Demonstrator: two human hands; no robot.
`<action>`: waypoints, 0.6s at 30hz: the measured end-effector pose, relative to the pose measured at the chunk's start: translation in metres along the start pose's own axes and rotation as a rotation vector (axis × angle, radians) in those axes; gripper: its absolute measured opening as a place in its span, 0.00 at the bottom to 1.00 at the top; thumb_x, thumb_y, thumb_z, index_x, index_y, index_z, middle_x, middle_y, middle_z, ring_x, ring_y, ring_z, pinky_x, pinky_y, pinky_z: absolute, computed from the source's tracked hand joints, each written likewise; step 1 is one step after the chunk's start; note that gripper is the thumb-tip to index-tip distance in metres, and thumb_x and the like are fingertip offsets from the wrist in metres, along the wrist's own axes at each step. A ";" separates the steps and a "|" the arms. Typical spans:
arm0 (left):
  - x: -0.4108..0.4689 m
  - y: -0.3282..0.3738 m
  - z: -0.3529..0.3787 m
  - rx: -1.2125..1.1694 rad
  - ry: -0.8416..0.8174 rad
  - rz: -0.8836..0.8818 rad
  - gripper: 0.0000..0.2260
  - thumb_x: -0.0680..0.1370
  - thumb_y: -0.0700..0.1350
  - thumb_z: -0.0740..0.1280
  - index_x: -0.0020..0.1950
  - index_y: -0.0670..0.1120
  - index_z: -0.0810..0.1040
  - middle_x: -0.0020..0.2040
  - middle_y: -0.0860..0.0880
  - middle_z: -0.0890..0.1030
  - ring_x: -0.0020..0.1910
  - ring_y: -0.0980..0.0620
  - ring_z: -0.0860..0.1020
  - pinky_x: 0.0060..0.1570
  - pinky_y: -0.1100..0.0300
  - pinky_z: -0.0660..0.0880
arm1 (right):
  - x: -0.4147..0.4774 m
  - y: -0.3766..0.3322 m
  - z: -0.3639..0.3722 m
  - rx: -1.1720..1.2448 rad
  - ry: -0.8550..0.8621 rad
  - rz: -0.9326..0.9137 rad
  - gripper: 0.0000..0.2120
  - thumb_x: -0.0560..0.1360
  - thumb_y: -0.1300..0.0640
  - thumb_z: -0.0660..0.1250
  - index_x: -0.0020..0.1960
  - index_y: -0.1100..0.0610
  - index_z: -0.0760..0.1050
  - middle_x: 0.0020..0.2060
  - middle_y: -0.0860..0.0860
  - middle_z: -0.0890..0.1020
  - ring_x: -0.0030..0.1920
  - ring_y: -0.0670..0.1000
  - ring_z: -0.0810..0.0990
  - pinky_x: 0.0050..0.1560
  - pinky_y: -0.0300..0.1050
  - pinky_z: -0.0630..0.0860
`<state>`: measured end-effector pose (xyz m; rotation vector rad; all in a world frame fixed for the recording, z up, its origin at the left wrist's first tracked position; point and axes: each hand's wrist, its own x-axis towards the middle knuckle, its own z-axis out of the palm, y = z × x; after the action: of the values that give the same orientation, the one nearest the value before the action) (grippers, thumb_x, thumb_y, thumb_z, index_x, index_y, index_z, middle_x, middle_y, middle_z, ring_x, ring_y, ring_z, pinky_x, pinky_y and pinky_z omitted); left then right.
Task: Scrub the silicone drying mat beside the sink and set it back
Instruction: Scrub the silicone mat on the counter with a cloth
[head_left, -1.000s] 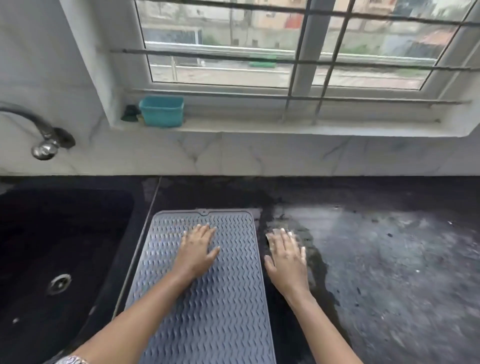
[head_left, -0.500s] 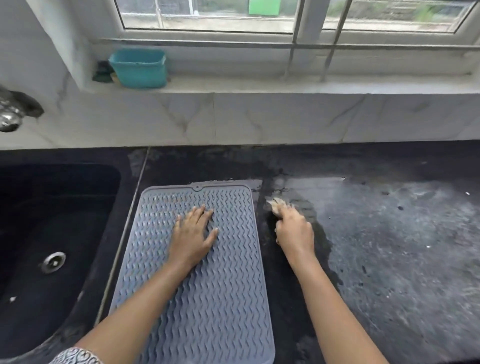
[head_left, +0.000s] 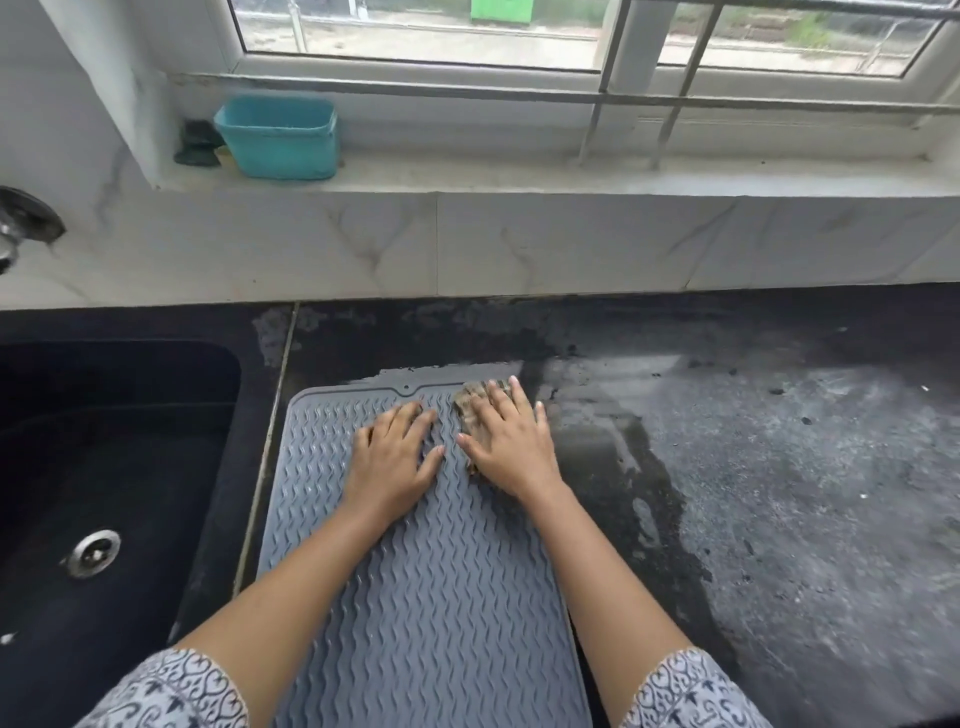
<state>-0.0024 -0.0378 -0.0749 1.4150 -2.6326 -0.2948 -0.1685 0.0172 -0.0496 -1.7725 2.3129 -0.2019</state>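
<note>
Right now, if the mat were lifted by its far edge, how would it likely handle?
Probably floppy: the thin mat lies fully flat on the counter, so it would likely drape. Likely light, since the left hand presses it down while the right hand presses a scrub pad. Wet counter suggests slipperiness.

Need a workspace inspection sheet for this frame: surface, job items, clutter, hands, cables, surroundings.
Surface: dark counter, wet right of the mat.
Job's things: grey mat flat beside the sink; scrub pad on its far right corner.
Clutter: teal tub and dark object on the sill.
Hands: left hand flat on mat; right hand presses scrub pad, fingers straight.
Cables: nothing seen.
Surroundings: tap at left edge, barred window.
</note>
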 end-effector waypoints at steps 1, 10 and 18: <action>0.001 -0.001 0.000 -0.008 -0.035 -0.015 0.34 0.73 0.65 0.40 0.77 0.54 0.58 0.77 0.52 0.58 0.76 0.50 0.54 0.71 0.48 0.53 | 0.001 0.002 0.001 0.005 -0.040 -0.027 0.32 0.77 0.39 0.52 0.76 0.49 0.48 0.77 0.48 0.47 0.75 0.51 0.39 0.73 0.58 0.42; 0.008 -0.002 0.008 -0.002 -0.087 -0.053 0.29 0.80 0.63 0.47 0.78 0.55 0.46 0.79 0.54 0.46 0.77 0.52 0.43 0.74 0.47 0.42 | -0.013 -0.018 0.014 0.123 0.024 0.086 0.26 0.80 0.58 0.51 0.76 0.56 0.50 0.76 0.53 0.52 0.76 0.54 0.46 0.73 0.48 0.52; 0.007 -0.001 0.008 -0.010 -0.098 -0.051 0.29 0.80 0.63 0.46 0.78 0.55 0.45 0.79 0.53 0.45 0.77 0.51 0.43 0.74 0.46 0.42 | -0.073 -0.025 -0.007 0.232 0.040 0.162 0.22 0.78 0.60 0.54 0.72 0.55 0.61 0.69 0.56 0.69 0.68 0.57 0.67 0.63 0.50 0.67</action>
<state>-0.0070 -0.0438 -0.0828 1.5032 -2.6704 -0.3930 -0.1292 0.0804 -0.0299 -1.4767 2.3378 -0.4607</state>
